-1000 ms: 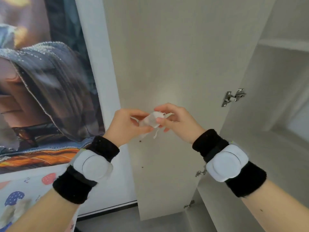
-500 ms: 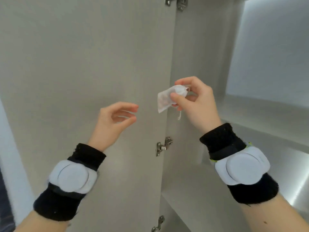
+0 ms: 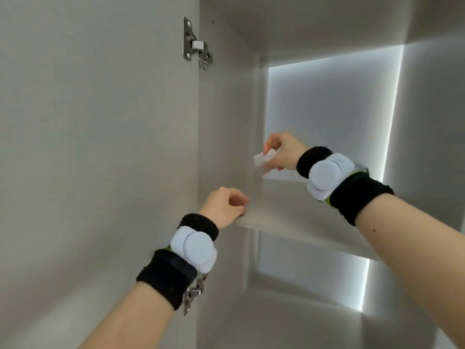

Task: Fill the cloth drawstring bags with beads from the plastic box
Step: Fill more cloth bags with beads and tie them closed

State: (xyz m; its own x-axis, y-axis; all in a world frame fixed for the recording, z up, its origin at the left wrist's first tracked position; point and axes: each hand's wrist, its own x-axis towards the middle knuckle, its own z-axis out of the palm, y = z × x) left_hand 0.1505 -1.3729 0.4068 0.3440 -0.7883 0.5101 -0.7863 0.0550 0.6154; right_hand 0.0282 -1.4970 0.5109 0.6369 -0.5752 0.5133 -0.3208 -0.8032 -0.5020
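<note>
R hand (image 3: 283, 152) is reached deep into the cupboard, above the back-left corner of the shelf (image 3: 289, 210), pinching a small white cloth drawstring bag (image 3: 263, 162) betw. thumb and curled fingers; grip looks snug on the bag's upper end so the body hangs down toward the shelf, prob. to set it down there w/o spilling whatever's inside. Can't tell if the bag touches the shelf yet, and it's too small/blurred to say how full it is. L hand (image 3: 225, 206) sits at the shelf's front edge, near the door side; fingers loosely curled, nothing held, seemingly resting on the edge, likely to steady the reach. Cupboard door (image 3: 100, 147) stands open at left, upper hinge (image 3: 195, 45) visible, a lower hinge (image 3: 192, 295) partly behind the L wrist. Lit strip glows along the back panel. Plastic box and beads not in view, so judging by this, the step in hand is stowing a bag, not filling.
</note>
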